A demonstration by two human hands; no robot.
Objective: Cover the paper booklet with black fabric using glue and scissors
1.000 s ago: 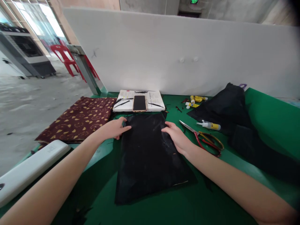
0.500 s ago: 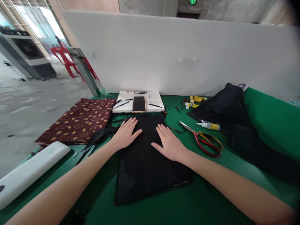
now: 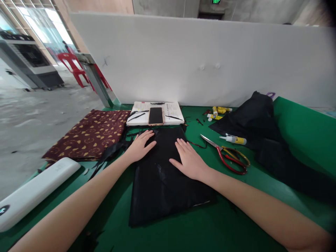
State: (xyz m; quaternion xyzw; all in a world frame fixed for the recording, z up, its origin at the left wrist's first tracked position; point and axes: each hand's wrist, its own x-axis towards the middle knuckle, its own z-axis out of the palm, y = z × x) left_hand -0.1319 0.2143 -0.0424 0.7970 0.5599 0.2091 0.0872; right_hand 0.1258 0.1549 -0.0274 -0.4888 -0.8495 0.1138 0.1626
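A flat black piece of fabric (image 3: pixel 162 189) lies in front of me on the green table (image 3: pixel 115 224). On its upper left edge my left hand (image 3: pixel 141 147) rests palm down, fingers stretched out. My right hand (image 3: pixel 189 158) lies flat on its right side, thumb pointing inward. Neither hand grips anything. Scissors with red and yellow handles (image 3: pixel 228 155) lie open to the right of my right hand. Just beyond the fabric, a phone (image 3: pixel 155 116) sits on an open book (image 3: pixel 173 113) strewn with thin black scraps.
Folded maroon patterned cloth (image 3: pixel 89 136) and a long white device (image 3: pixel 39 194) are at left. At right lie a glue bottle (image 3: pixel 235 140), several yellow tubes (image 3: pixel 222 110) and a heap of black fabric (image 3: pixel 252 119). A white panel (image 3: pixel 168 59) stands along the back.
My left hand has shifted slightly to the left on the black fabric. Faint creases now show near the fabric's middle. My right hand stays in place.
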